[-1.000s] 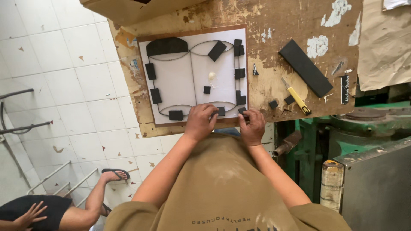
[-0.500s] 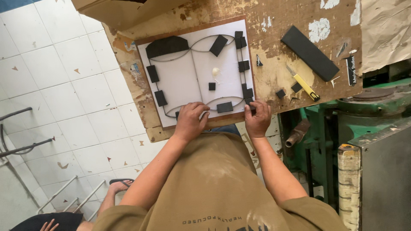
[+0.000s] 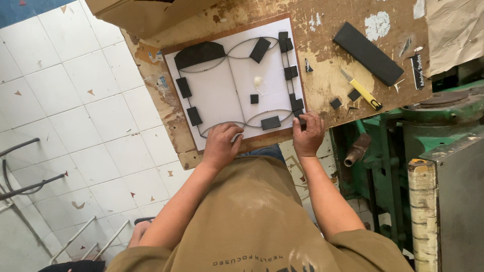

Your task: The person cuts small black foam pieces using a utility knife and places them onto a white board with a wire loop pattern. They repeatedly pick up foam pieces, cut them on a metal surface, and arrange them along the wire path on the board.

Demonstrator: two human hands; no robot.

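Honestly, with the left hand (image 3: pixel 221 145) pressing curled fingers on the thin wire outline (image 3: pixel 237 75) mid-frame and the right hand (image 3: pixel 308 135) pinching a black block (image 3: pixel 301 120) at its lower right corner, one slip could nudge neighbouring blocks off line.

Black foam pieces (image 3: pixel 270 122) on a white board (image 3: pixel 217 93); yellow-handled cutter (image 3: pixel 364 93).
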